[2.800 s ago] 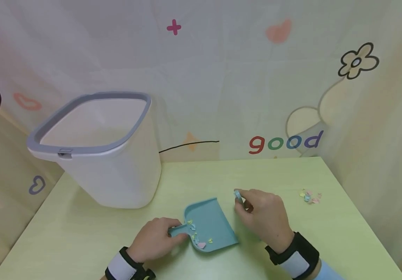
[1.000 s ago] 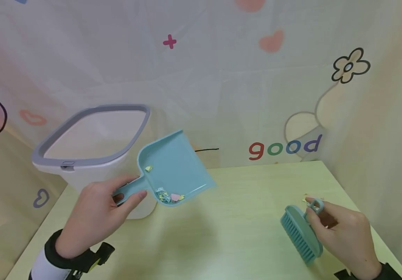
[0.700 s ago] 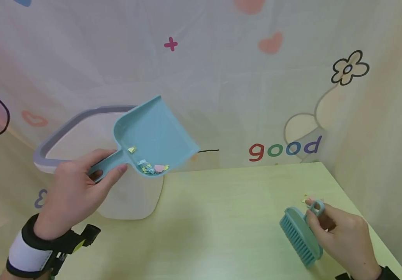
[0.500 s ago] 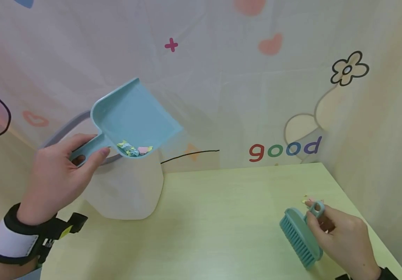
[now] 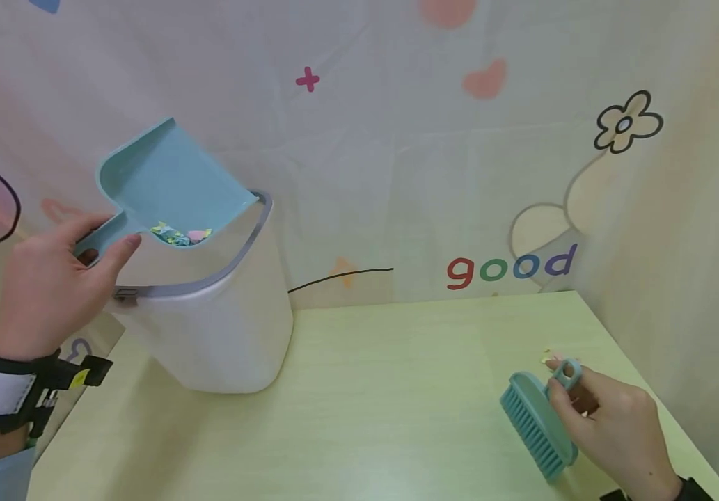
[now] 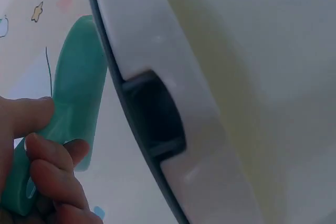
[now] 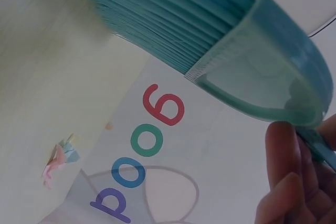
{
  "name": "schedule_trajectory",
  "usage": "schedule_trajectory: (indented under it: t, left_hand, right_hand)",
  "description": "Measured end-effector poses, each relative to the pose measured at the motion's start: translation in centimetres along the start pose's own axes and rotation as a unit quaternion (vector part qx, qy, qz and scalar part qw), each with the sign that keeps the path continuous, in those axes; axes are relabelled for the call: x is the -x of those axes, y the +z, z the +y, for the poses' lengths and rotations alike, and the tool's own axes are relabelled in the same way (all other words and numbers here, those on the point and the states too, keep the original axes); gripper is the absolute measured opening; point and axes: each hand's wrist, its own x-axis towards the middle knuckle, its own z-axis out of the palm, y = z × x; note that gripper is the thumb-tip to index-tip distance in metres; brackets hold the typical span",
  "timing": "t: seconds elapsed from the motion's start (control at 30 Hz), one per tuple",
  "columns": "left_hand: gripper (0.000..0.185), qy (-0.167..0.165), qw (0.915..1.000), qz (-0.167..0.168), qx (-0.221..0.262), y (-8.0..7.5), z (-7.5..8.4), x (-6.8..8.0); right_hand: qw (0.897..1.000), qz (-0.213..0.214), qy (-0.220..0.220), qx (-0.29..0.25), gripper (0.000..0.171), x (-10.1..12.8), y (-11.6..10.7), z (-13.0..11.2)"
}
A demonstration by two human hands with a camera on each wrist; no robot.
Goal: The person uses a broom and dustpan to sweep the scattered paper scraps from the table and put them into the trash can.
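Note:
My left hand point(image 5: 58, 285) grips the handle of a light-blue dustpan point(image 5: 171, 181), tilted over the mouth of a white trash bin point(image 5: 227, 341) with a grey-blue rim. Several paper scraps point(image 5: 174, 235) in yellow, blue and pink lie gathered along the dustpan's lower side. In the left wrist view the dustpan point(image 6: 81, 77) appears beside the bin's rim point(image 6: 118, 82). At the right, my right hand point(image 5: 616, 424) pinches the looped handle of a small teal brush point(image 5: 541, 421), bristles facing left and down. The right wrist view shows the brush point(image 7: 262, 66) from below.
A small pile of paper scraps point(image 7: 60, 158) lies on the pale yellow table point(image 5: 397, 390), mostly hidden behind my right hand in the head view. A printed curtain point(image 5: 384, 174) hangs behind the table and around its sides.
The left hand has lifted the dustpan with its scraps off the table and carried it left and up over the bin. The right hand has moved right with the brush, then stayed there.

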Motion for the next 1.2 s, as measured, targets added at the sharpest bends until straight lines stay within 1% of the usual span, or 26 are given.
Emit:
schedule_trajectory:
  t: [0.23,0.37,0.43,0.53,0.7,1.0,1.2]
  left_hand:
    - [0.044,-0.024,0.9992,-0.012,-0.031,0.8,-1.3,-0.3]
    - [0.046,-0.027,0.9987,-0.014,-0.042,1.4,-2.1,-0.3]
    - [0.045,-0.024,0.9987,-0.010,-0.044,1.8,-2.4,-0.3]
    - [0.043,-0.007,0.9989,-0.004,-0.045,2.3,-2.9,-0.1]
    - [0.041,0.022,0.9987,0.006,-0.045,2.8,-3.4,0.3]
    - [0.041,0.054,0.9960,0.040,-0.059,3.6,-3.8,0.6]
    - [0.039,0.069,0.9939,0.051,-0.069,4.0,-3.7,0.8]
  right_hand:
    - [0.999,-0.024,0.009,0.019,0.031,-0.5,0.2,-0.6]
    - [1.000,-0.024,-0.005,0.014,0.027,-0.9,0.5,-0.8]
    - [1.000,-0.022,-0.015,0.010,0.027,-1.1,0.7,-0.9]
    - [1.000,-0.021,-0.021,0.008,0.026,-1.2,1.0,-1.0]
    - [1.000,-0.025,-0.014,0.010,0.027,-1.2,1.4,-1.1]
    - [0.999,-0.030,-0.010,0.012,0.027,-1.4,1.8,-1.4]
    - [0.999,-0.027,-0.013,0.010,0.028,-1.5,2.1,-1.3]
